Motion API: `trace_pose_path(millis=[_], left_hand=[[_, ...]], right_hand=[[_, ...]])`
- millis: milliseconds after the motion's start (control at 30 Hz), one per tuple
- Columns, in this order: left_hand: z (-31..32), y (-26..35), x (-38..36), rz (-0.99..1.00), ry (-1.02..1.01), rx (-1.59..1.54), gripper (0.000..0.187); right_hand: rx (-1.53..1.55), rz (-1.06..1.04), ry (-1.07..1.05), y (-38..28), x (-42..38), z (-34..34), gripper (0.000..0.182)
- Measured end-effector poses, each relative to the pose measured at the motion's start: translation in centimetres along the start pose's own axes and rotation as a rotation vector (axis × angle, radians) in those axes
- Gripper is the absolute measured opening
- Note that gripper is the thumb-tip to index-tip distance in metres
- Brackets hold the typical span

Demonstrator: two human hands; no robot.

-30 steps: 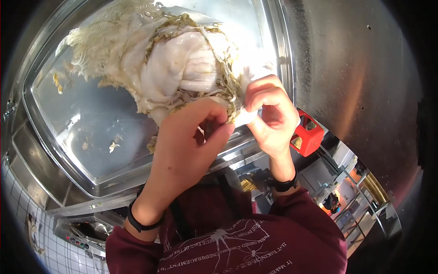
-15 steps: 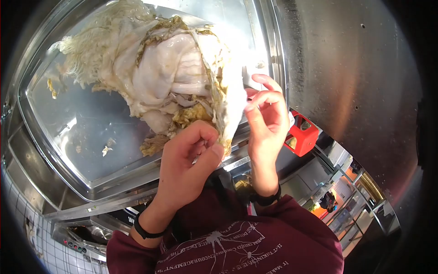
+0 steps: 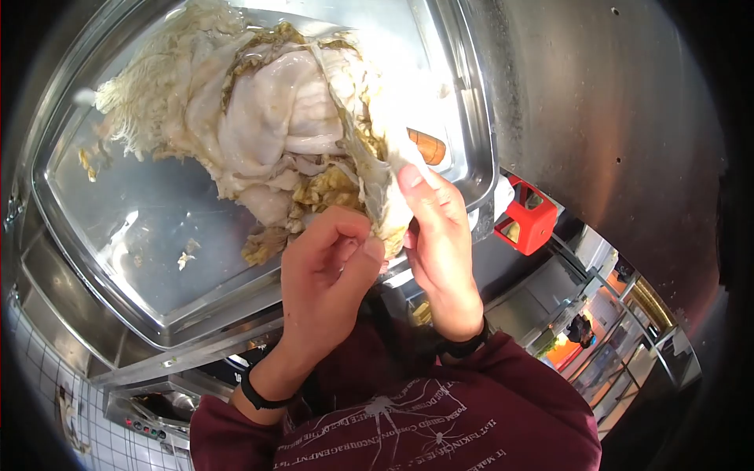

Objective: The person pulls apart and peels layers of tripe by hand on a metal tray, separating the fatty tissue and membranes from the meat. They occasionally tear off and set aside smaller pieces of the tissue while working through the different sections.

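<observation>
Both hands, left hand [image 3: 326,267] and right hand [image 3: 436,235], pinching near edge of pale tripe [image 3: 275,125] in steel tray [image 3: 149,275]

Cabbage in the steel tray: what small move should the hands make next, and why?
Probably peel the pinched outer leaf further off the cabbage: the left hand and right hand both grip its near edge over the steel tray, and it looks partly loose.

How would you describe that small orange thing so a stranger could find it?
Start at the big steel tray holding a pale, wet cabbage-like mass. Just beyond the right hand, by the tray's rim, lies the orange piece: the only bright, smooth thing among limp whitish leaves.
</observation>
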State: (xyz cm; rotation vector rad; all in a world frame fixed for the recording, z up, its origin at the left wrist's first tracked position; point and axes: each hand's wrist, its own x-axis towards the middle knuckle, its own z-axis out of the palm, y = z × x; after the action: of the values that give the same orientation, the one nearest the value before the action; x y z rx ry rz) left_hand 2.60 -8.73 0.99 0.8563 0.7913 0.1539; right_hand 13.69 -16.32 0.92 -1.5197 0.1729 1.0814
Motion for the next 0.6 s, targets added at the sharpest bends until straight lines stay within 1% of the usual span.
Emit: trace_pose_path(millis=[33, 67, 133, 267, 300, 367, 467, 600], left_hand=[[0.4, -0.2, 0.0, -0.015, 0.004, -0.101, 0.004], [0.6, -0.5, 0.0, -0.029, 0.009, -0.203, 0.005], [0.9, -0.6, 0.0, -0.027, 0.031, -0.239, 0.004], [1.0, 0.1, -0.3, -0.007, 0.089, -0.303, 0.004], [0.7, 0.2, -0.2, -0.006, 0.089, -0.303, 0.004], [0.0, 0.5, -0.3, 0.039, 0.067, -0.201, 0.005], [-0.5, 0.7, -0.4, 0.030, 0.060, -0.157, 0.006], [-0.7, 0.8, -1.3, 0.022, 0.067, -0.150, 0.006]], right_hand=[[0.140, 0.045, -0.011, -0.2, 0.0, 0.1, 0.030], [0.140, 0.045, -0.011, -0.3, 0.0, 0.2, 0.030], [0.335, 0.066, -0.007, -0.6, 0.2, 0.4, 0.031], [0.486, 0.115, -0.006, -0.9, 0.1, 0.5, 0.033], [0.486, 0.115, -0.006, -0.9, 0.1, 0.5, 0.033], [0.516, 0.093, -0.044, -0.9, 0.1, 0.4, 0.032], [0.509, 0.111, -0.008, -1.5, 0.2, 0.9, 0.031], [0.539, 0.099, -0.014, -1.0, 0.3, 0.7, 0.032]])
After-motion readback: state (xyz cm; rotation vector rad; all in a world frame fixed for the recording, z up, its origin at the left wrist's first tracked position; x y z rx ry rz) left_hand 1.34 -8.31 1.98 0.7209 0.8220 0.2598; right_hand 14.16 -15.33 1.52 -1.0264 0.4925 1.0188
